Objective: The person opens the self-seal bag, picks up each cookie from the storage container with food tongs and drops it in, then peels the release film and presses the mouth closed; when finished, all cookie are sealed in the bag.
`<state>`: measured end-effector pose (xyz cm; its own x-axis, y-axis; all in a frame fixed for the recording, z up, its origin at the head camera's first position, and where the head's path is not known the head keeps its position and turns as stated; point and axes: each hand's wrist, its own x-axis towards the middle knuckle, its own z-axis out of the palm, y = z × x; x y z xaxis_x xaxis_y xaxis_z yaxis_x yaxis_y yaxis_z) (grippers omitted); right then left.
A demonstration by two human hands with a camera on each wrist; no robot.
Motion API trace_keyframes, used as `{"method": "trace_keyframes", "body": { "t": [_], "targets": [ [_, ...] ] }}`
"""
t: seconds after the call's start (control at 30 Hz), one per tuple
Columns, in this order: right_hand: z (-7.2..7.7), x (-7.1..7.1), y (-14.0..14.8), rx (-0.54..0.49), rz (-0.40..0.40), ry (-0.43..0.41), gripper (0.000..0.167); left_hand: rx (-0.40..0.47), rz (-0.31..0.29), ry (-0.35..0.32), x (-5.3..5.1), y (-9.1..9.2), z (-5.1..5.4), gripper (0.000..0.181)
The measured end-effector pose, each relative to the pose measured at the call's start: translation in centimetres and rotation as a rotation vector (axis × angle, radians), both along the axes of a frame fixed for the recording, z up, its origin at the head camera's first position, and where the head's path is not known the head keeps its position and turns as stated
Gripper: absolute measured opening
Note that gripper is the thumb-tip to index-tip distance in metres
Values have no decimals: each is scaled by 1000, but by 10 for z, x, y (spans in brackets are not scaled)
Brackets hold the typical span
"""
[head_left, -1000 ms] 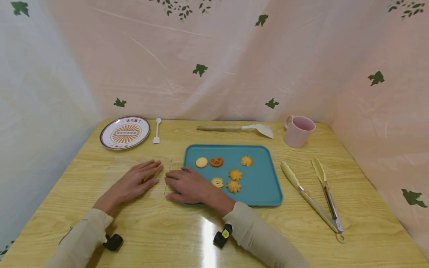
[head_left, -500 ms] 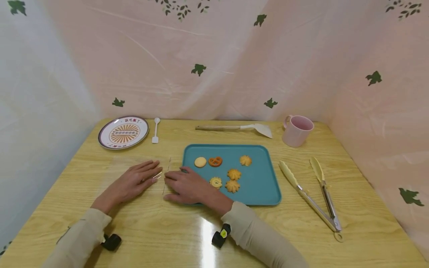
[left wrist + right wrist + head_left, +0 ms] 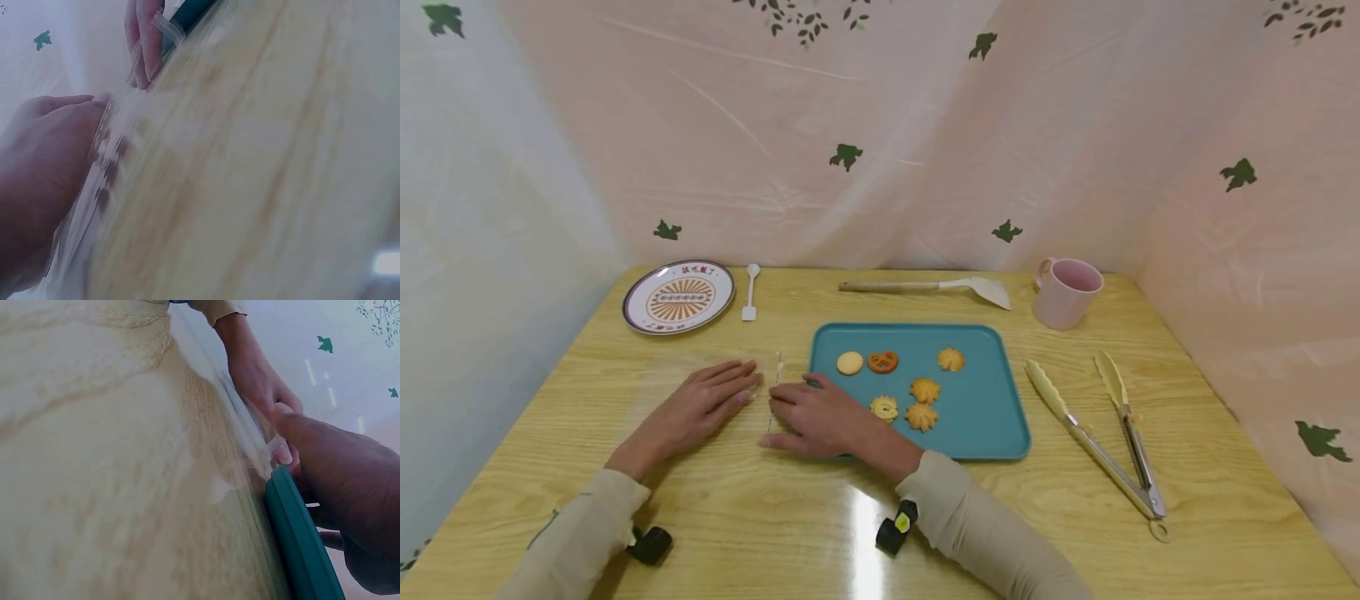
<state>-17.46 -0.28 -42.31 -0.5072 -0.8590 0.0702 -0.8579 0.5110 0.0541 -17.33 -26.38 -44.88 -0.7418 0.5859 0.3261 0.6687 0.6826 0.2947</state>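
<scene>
A clear plastic bag [image 3: 655, 375] lies flat on the table, its right edge running beside the blue tray [image 3: 992, 437]. My left hand [image 3: 700, 408] rests on the bag with fingers straight and pointing right. Across from it, my right hand [image 3: 820, 417] reaches over the tray's left rim, its fingertips touching the bag's edge. The left wrist view shows the clear film [image 3: 100, 150] along the left hand [image 3: 50, 150]. In the right wrist view a raised clear strip [image 3: 270, 450] stands by the right hand's thumb [image 3: 290, 422]; whether it is pinched I cannot tell.
On the tray are a round cookie [image 3: 850, 363], a pretzel [image 3: 883, 362] and several flower-shaped cookies [image 3: 925, 390]. Behind stand a plate [image 3: 679, 298], a small white spoon [image 3: 750, 292], a spatula [image 3: 925, 286] and a pink mug [image 3: 1066, 296]. Tongs [image 3: 1108, 458] lie spread at the right.
The right hand's thumb has shifted slightly left along the bag's edge. The left hand stays in place, and the bright glint by its fingertips is gone.
</scene>
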Motion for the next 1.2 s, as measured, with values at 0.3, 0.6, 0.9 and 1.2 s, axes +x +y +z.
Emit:
{"method": "trace_keyframes", "body": {
  "t": [0.3, 0.6, 0.9, 1.2],
  "targets": [
    [0, 0, 0, -19, -3, -30, 60, 90, 26, -19, 1, 1, 1, 34],
    [1, -1, 0, -16, -10, -58, 61, 113, 64, 43, 3, 0, 2, 35],
    [0, -2, 0, -25, -11, -66, 60, 157, 50, 76, 7, -2, 5, 36],
    [1, -3, 0, -37, -12, -88, 59, 171, 57, 90, 9, -2, 7, 37]
  ]
}}
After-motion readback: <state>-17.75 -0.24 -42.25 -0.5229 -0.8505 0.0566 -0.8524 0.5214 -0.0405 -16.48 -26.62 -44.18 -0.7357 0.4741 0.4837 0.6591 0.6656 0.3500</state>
